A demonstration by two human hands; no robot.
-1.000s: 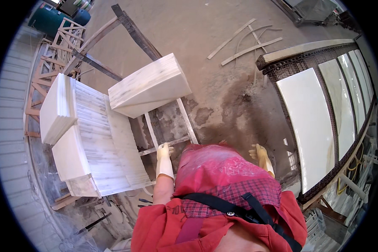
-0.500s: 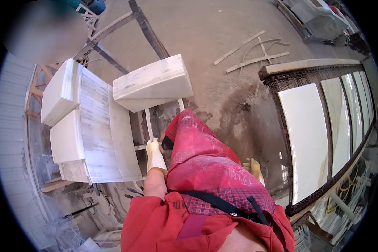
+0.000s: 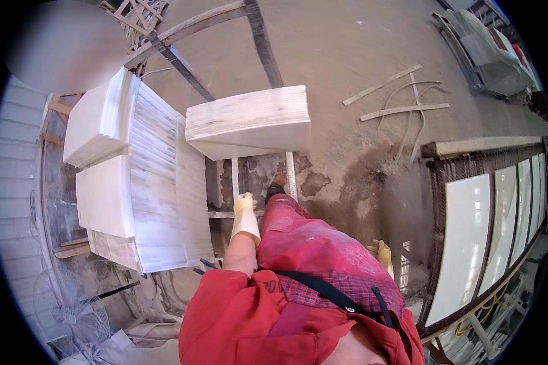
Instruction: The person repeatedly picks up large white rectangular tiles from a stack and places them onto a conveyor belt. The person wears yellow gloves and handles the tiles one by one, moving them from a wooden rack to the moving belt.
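Observation:
My left hand [image 3: 245, 205], in a long cream rubber glove, hangs beside the red apron [image 3: 329, 231] with its fingers curled in; I see nothing in it. It is nearest to a pale rail [image 3: 235, 179] of a low stand. On that stand lies a block of stacked white stone slabs [image 3: 249, 118], ahead of the hand and apart from it. My right hand [image 3: 382, 254], gloved alike, shows past the apron's right side with fingers apart and holding nothing; the apron hides part of that arm.
Upright white slabs [image 3: 164, 182] stand packed at left. At right, a dark mesh-covered conveyor [image 3: 435, 255] carries glossy white panels [image 3: 466, 237]. Loose strips [image 3: 405, 112] lie on the floor ahead. Timber beams [image 3: 265, 45] stand beyond the slab block, and a fan [image 3: 73, 310] is at lower left.
The slab stacks, loose strips and conveyor have shifted right in view as my head and body turned. My foot now shows between the stand's rails. Both hands still hang at my sides.

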